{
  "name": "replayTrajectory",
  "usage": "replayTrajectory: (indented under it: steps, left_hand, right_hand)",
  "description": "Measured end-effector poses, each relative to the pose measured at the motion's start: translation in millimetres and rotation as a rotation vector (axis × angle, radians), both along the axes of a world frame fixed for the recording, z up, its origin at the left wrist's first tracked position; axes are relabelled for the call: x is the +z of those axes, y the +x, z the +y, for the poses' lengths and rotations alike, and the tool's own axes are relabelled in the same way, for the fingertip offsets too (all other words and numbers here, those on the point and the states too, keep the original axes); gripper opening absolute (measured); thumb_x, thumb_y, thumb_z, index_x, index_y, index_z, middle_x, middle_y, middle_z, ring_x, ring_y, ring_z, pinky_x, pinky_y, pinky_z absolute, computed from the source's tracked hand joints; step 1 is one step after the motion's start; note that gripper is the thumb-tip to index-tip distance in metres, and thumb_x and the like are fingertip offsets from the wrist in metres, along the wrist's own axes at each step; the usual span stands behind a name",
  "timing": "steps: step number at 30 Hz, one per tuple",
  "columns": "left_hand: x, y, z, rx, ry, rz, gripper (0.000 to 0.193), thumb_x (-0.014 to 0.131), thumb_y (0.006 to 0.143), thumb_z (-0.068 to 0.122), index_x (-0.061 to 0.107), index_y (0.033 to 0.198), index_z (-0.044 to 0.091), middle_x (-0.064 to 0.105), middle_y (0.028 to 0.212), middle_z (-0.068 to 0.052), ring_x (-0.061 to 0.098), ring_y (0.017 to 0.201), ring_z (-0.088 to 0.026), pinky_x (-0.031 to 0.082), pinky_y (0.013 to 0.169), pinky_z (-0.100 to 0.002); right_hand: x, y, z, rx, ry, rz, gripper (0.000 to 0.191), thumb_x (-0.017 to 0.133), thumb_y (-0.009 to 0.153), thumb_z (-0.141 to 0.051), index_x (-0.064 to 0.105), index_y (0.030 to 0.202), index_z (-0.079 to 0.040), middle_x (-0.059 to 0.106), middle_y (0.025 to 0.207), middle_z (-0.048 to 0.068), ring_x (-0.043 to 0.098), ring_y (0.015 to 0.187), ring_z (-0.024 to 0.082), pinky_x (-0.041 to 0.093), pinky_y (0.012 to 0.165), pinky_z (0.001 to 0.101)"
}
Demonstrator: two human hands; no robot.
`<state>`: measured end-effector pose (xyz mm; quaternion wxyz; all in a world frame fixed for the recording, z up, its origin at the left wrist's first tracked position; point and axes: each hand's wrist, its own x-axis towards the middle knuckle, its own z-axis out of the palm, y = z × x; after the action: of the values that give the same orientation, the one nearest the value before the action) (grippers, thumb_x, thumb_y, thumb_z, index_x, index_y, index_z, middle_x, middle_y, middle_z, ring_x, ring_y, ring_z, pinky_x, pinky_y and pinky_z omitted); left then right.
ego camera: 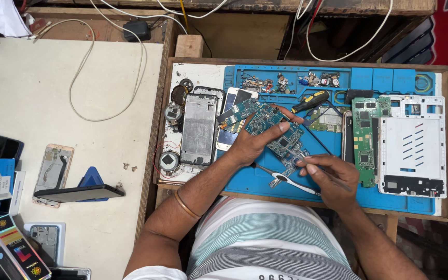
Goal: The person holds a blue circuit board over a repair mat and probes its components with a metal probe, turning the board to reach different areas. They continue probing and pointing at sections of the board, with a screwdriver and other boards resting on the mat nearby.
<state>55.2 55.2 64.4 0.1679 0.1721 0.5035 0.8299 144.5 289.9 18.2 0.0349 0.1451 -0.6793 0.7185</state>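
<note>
My left hand (pixel 255 142) rests on the blue work mat (pixel 255 181), fingers spread over a blue-green phone circuit board (pixel 281 137) and pinning it down. My right hand (pixel 330 176) pinches a thin dark tool, its tip touching the lower edge of that board near a small loose piece (pixel 281 179). A white-handled tool (pixel 291 182) lies on the mat just below both hands. A second small circuit board (pixel 237 111) sits by my left fingertips.
A bare phone frame (pixel 198 129) and a phone (pixel 232 119) lie left of the mat. A long green board (pixel 365 137) and white tablet back shell (pixel 413 145) lie at right. A yellow-black screwdriver (pixel 311 101) and small parts fill the mat's top trays. Phones, boxes and cables cover the white table (pixel 42 93).
</note>
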Motion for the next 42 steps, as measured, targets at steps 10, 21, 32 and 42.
replayTrajectory:
  steps: [10, 21, 32, 42]
  left_hand:
    - [-1, 0, -3, -0.049, 0.029, -0.040, 0.038, 0.065, 0.103, 0.036, 0.069, 0.118, 0.002, 0.074, 0.111, -0.015, 0.071, 0.107, -0.024, 0.061, 0.096, -0.043]
    - [-6, 4, -4, -0.120, -0.050, 0.066, 0.049, 0.083, 0.089, 0.030, 0.065, 0.127, 0.005, 0.071, 0.115, -0.008, 0.070, 0.110, -0.018, 0.060, 0.100, -0.035]
    - [-6, 6, -3, -0.251, -0.127, 0.169, 0.062, 0.092, 0.084, 0.017, 0.063, 0.138, 0.006, 0.074, 0.116, -0.005, 0.071, 0.109, -0.012, 0.059, 0.101, -0.027]
    - [-19, 0, 5, -0.021, -0.100, -0.066, 0.040, 0.079, 0.093, 0.015, 0.063, 0.129, 0.006, 0.074, 0.106, -0.006, 0.070, 0.085, -0.006, 0.056, 0.054, -0.018]
  right_hand:
    - [6, -5, -4, -0.182, -0.195, 0.012, 0.019, 0.055, 0.107, -0.002, 0.065, 0.121, 0.006, 0.073, 0.110, 0.023, 0.072, 0.081, 0.021, 0.060, 0.080, 0.0322]
    - [15, -2, -12, -0.099, 0.062, -0.082, 0.028, 0.061, 0.103, -0.010, 0.065, 0.124, 0.009, 0.072, 0.107, 0.018, 0.070, 0.088, 0.017, 0.057, 0.079, 0.0286]
    - [8, -3, -2, -0.060, 0.080, -0.079, 0.020, 0.062, 0.106, -0.013, 0.072, 0.098, 0.003, 0.075, 0.092, 0.011, 0.069, 0.084, 0.014, 0.055, 0.079, 0.0269]
    - [12, -5, -5, -0.130, -0.004, -0.108, 0.021, 0.060, 0.105, -0.013, 0.071, 0.103, 0.005, 0.073, 0.090, 0.012, 0.067, 0.082, 0.013, 0.053, 0.076, 0.0259]
